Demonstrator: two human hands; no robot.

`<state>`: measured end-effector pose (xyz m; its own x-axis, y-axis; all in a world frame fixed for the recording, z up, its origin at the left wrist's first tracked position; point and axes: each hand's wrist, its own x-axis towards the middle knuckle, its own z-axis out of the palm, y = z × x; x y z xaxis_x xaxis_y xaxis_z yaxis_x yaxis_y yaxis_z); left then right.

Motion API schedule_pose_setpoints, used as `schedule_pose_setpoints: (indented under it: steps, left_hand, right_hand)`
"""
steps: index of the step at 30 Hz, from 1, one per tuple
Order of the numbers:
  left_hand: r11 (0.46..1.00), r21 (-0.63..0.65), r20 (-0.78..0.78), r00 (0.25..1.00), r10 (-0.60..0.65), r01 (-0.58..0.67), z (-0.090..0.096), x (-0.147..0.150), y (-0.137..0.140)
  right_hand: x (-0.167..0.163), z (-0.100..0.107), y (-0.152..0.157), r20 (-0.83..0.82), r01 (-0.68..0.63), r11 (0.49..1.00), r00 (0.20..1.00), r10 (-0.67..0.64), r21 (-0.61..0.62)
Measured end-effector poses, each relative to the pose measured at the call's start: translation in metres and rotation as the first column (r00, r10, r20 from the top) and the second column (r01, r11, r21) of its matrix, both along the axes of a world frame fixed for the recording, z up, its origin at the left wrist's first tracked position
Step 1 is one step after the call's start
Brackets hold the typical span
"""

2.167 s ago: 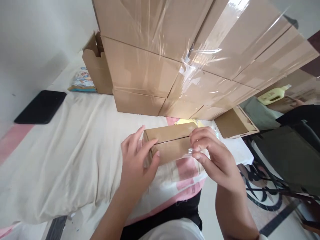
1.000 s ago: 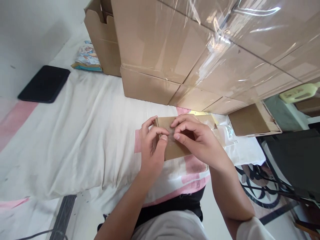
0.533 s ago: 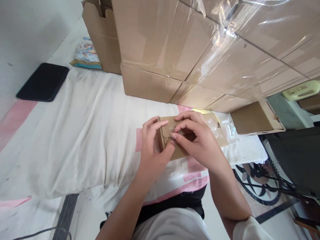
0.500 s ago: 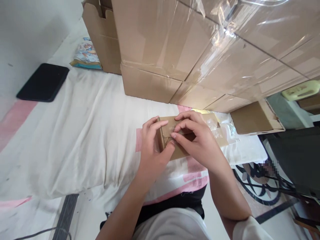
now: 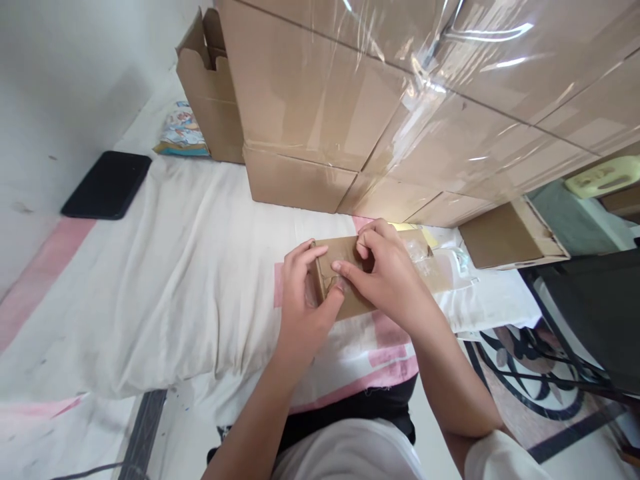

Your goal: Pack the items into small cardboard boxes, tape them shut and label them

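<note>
Showing, from left to right, 1 black flat rectangular slab point(image 5: 106, 185) on the white-and-pink cloth point(image 5: 210, 287), then 1 blue-and-white printed plastic packet point(image 5: 183, 130) beside 1 tall brown cardboard carton with a notched open top point(image 5: 213, 110). The left hand point(image 5: 307, 300), partly open, has hold of 1 small oblong brown cardboard box point(image 5: 345, 249), fingers at the far edge and thumb nearer the body; this span across the left end probably keeps the light box from sliding. The box lies on the cloth in front of the body, presumably for easy reach by 2 hands. The right hand point(image 5: 387, 267) rests on its top, fingers curled and thumb extended toward the left thumb; whether it pinches anything cannot be told. Behind stands 1 large stack of brown cardboard cartons bound in clear tape point(image 5: 415, 113); the wrapping seemingly keeps the cartons together, their full number uncertain. Farther right: 1 open brown cardboard box on its side point(image 5: 500, 235) and 1 pale-yellow plastic jug with a handle point(image 5: 603, 178).
</note>
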<state>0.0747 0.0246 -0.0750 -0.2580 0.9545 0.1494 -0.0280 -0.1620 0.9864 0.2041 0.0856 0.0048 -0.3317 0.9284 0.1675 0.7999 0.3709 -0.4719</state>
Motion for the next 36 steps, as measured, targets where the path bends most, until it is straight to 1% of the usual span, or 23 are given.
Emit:
schedule_pose_setpoints:
  steps: [4, 8, 10, 12, 13, 15, 17, 19, 21, 22, 24, 26, 27, 29, 32, 34, 36]
  left_hand:
    - [1.000, -0.013, -0.025, 1.000, 0.009, -0.010, 0.002, -0.001, 0.000]
    - [0.999, -0.038, -0.032, 0.999, 0.004, -0.006, 0.003, -0.002, 0.002]
    - [0.999, -0.039, -0.016, 1.000, 0.001, -0.001, 0.002, -0.003, 0.004]
    - [0.999, -0.050, -0.020, 1.000, -0.016, 0.015, -0.001, -0.005, 0.005]
    - [0.998, -0.062, -0.032, 0.999, -0.027, 0.025, -0.002, -0.007, 0.006]
    - [0.994, -0.102, -0.061, 0.997, -0.043, 0.037, -0.002, -0.009, 0.008]
    - [0.986, -0.165, -0.071, 0.996, -0.047, 0.035, 0.002, -0.009, 0.011]
    - [0.963, -0.258, -0.061, 0.994, -0.091, 0.073, 0.009, -0.007, 0.016]
    - [0.933, -0.329, -0.036, 0.986, -0.165, 0.144, 0.018, -0.004, 0.019]
    - [0.920, -0.347, -0.019, 0.980, -0.200, 0.181, 0.022, -0.003, 0.019]
    - [0.903, -0.352, 0.014, 0.966, -0.257, 0.245, 0.028, 0.000, 0.019]
    - [0.892, -0.349, 0.027, 0.954, -0.298, 0.289, 0.031, 0.001, 0.019]
    - [0.886, -0.350, 0.026, 0.948, -0.316, 0.305, 0.031, 0.002, 0.019]
    - [0.875, -0.355, 0.017, 0.938, -0.347, 0.330, 0.032, 0.003, 0.019]
    - [0.856, -0.364, -0.012, 0.917, -0.399, 0.368, 0.035, 0.010, 0.017]
    - [0.836, -0.370, -0.048, 0.891, -0.452, 0.405, 0.037, 0.020, 0.014]
    - [0.793, -0.370, -0.043, 0.844, -0.535, 0.484, 0.035, 0.033, 0.009]
  right_hand:
    - [-0.008, 0.001, 0.005, 0.071, 0.009, 0.998, 0.997, -0.013, 0.060]
    - [-0.017, 0.002, 0.009, 0.137, 0.073, 0.990, 0.987, -0.090, 0.122]
    - [-0.007, 0.003, 0.013, 0.165, 0.136, 0.979, 0.973, -0.161, 0.154]
    - [0.018, 0.002, 0.017, 0.166, 0.225, 0.959, 0.953, -0.254, 0.175]
    - [0.035, 0.001, 0.017, 0.139, 0.271, 0.949, 0.946, -0.294, 0.162]
    - [0.073, -0.004, 0.013, 0.004, 0.335, 0.939, 0.942, -0.336, 0.073]
    - [0.108, -0.013, 0.003, -0.216, 0.320, 0.944, 0.919, -0.329, -0.077]
    - [0.133, -0.024, -0.011, -0.434, 0.233, 0.951, 0.849, -0.302, -0.205]
    - [0.150, -0.034, -0.027, -0.600, 0.113, 0.958, 0.759, -0.253, -0.262]
    - [0.156, -0.040, -0.036, -0.653, 0.044, 0.961, 0.726, -0.219, -0.273]
    - [0.165, -0.050, -0.055, -0.702, -0.094, 0.957, 0.700, -0.133, -0.275]
    - [0.173, -0.063, -0.072, -0.702, -0.192, 0.945, 0.711, -0.052, -0.264]
    - [0.177, -0.070, -0.080, -0.690, -0.214, 0.945, 0.724, -0.017, -0.249]
    - [0.183, -0.082, -0.094, -0.661, -0.206, 0.959, 0.750, 0.028, -0.193]
    - [0.191, -0.095, -0.114, -0.596, -0.106, 0.992, 0.802, 0.041, -0.075]
    - [0.200, -0.101, -0.130, -0.538, -0.028, 1.000, 0.843, 0.023, 0.000]
    - [0.216, -0.107, -0.151, -0.462, 0.058, 0.996, 0.886, -0.018, 0.071]
